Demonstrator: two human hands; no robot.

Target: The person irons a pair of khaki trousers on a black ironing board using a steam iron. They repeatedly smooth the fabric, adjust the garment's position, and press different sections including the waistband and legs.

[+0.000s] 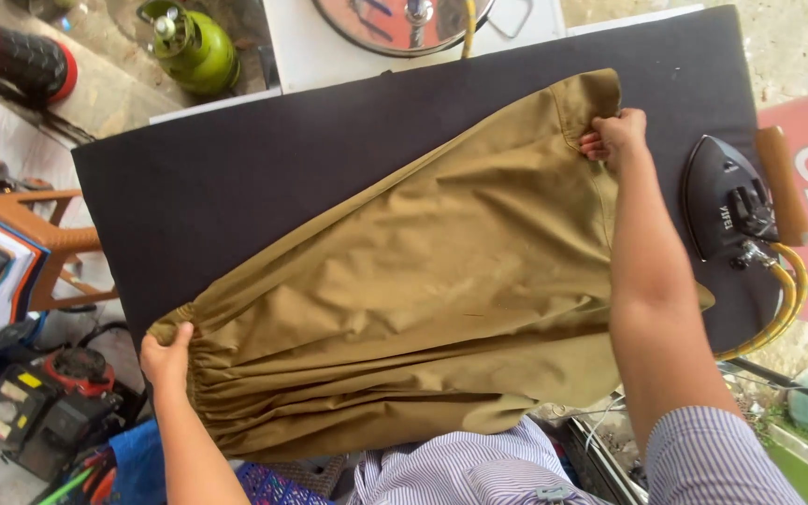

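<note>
I am holding an olive-brown garment (404,281) spread across the dark padded table (236,178), its length running from lower left to upper right. My left hand (166,360) is gripping the gathered elastic end at the table's near left edge, fingers curled round the bunched cloth. My right hand (614,136) is pinching the hemmed end near the far right, fingers closed on the fabric edge. A black iron (727,201) with a wooden handle is resting on the table just beside my right forearm, yellow hoses trailing from it. A green gas cylinder (194,47) is standing on the floor beyond the table.
</note>
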